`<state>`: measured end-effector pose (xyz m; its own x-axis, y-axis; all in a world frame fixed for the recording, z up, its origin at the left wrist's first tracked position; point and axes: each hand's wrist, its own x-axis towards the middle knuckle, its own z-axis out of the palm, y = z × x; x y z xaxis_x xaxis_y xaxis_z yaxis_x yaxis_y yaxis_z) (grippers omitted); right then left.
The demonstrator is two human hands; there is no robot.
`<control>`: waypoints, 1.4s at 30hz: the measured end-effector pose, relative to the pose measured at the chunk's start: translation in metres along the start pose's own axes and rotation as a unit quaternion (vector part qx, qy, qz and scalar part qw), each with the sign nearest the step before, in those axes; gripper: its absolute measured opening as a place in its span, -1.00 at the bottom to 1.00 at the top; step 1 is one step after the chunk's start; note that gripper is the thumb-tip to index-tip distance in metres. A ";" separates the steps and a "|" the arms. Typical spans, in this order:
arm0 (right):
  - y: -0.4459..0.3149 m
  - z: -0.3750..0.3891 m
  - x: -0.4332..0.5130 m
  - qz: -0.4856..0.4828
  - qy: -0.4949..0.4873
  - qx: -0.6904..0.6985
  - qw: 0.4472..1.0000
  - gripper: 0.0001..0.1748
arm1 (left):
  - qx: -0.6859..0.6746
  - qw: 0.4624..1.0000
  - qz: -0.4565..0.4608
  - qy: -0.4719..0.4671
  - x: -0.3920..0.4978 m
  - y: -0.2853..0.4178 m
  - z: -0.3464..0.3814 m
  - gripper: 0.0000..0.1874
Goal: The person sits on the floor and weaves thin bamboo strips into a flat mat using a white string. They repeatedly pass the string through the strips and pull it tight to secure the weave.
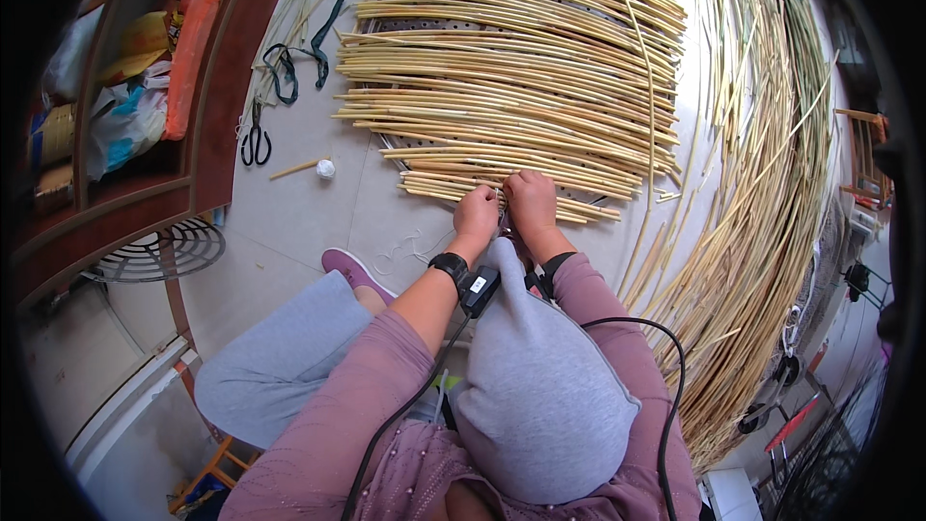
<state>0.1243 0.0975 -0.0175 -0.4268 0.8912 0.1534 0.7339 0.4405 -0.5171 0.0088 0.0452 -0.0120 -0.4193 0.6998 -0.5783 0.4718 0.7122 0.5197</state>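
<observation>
Rows of dry reed stalks (506, 79) lie side by side across a dark perforated rack (448, 136) on the tiled floor. At the near edge of these rows, my left hand (477, 215) has its fingertips pinched on a thin pale string (498, 195). Close at its right, my right hand (530, 204) bends its fingers over the nearest stalks; what lies under them is hidden. Loose white string (416, 250) trails on the floor left of my wrists. One long single stalk (649, 101) lies crosswise over the right part of the rows.
A large heap of long reeds (752, 210) fills the right side. At the left are black-handled scissors (256, 145), a dark green strap (318, 43), a short stick (293, 169) beside a white ball of string (325, 169), and a reddish wooden cabinet (217, 79).
</observation>
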 end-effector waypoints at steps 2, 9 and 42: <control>-0.002 -0.001 0.000 0.022 0.002 0.003 1.000 -0.94 | -0.023 0.999 0.039 0.007 -0.003 -0.005 -0.002 -0.86; -0.002 -0.002 -0.004 0.038 -0.021 0.011 0.999 -0.91 | -0.058 0.993 0.102 0.006 -0.007 -0.021 0.001 -0.90; -0.001 -0.002 -0.005 0.052 0.005 0.047 0.998 -0.86 | 0.057 0.981 0.185 0.013 -0.020 -0.020 -0.009 -0.85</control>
<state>0.1269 0.0924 -0.0156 -0.3458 0.9326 0.1030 0.7204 0.3342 -0.6077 0.0006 0.0175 -0.0054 -0.2212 0.9115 -0.3467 0.6778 0.3993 0.6174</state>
